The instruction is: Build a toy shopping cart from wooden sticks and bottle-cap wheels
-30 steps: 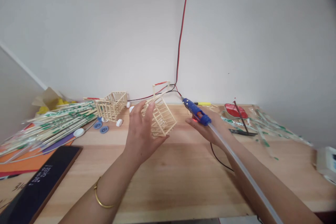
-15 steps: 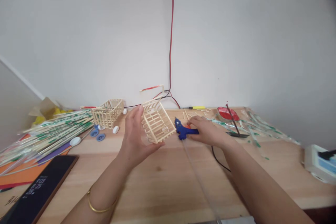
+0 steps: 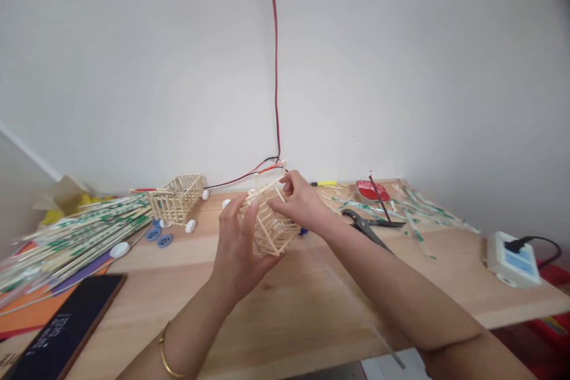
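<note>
A small slatted cart body (image 3: 274, 228), built from thin wooden sticks, is tilted in the air above the table. My left hand (image 3: 240, 237) is closed around its left side and underneath. My right hand (image 3: 300, 199) pinches the end of a thin wooden stick (image 3: 262, 189) along the top edge of the cart body. A stick with a red stretch (image 3: 270, 167) rises from the far side. Behind the cart body and my right hand, only a blue bit of the glue gun (image 3: 303, 231) shows, with its clear glue stick (image 3: 356, 303) running toward me.
A second slatted cart (image 3: 176, 205) with white wheels stands at the back left. Bundled sticks (image 3: 93, 222), blue wheels (image 3: 164, 240) and a phone (image 3: 71, 323) lie left. On the right are black scissors (image 3: 365, 227), a red dish (image 3: 372, 190), plastic scraps and a power strip (image 3: 512, 258).
My right hand has left the glue gun and moved left and up to the top of the cart body, where it pinches a stick. My left hand keeps holding the cart body.
</note>
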Demonstrator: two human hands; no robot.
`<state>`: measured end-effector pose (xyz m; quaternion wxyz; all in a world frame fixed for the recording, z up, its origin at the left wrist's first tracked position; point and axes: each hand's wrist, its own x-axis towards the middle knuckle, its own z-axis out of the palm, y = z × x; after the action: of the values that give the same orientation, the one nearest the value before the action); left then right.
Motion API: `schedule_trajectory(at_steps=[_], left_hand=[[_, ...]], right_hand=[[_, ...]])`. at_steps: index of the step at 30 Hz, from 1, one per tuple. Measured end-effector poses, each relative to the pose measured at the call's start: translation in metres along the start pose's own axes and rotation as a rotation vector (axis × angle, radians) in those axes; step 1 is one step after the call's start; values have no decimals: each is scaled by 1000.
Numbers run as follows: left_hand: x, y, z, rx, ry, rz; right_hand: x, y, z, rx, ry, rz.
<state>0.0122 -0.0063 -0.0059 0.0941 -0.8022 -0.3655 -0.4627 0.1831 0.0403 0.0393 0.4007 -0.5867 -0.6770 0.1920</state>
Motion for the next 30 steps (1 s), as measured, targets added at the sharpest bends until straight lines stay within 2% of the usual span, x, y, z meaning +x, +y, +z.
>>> schedule_trajectory(at_steps=[3, 7, 13, 30], left_hand=[[0, -2, 0, 22, 18, -1], [1, -4, 0, 56, 21, -4], [1, -3, 0, 82, 24, 17], [-1, -2, 4, 65, 1, 45]], right_hand=[[5, 5, 17, 114, -16, 47], [6, 8, 30, 256, -31, 19], [1, 1, 27, 251, 74, 19], [2, 4, 25, 240, 112, -13]])
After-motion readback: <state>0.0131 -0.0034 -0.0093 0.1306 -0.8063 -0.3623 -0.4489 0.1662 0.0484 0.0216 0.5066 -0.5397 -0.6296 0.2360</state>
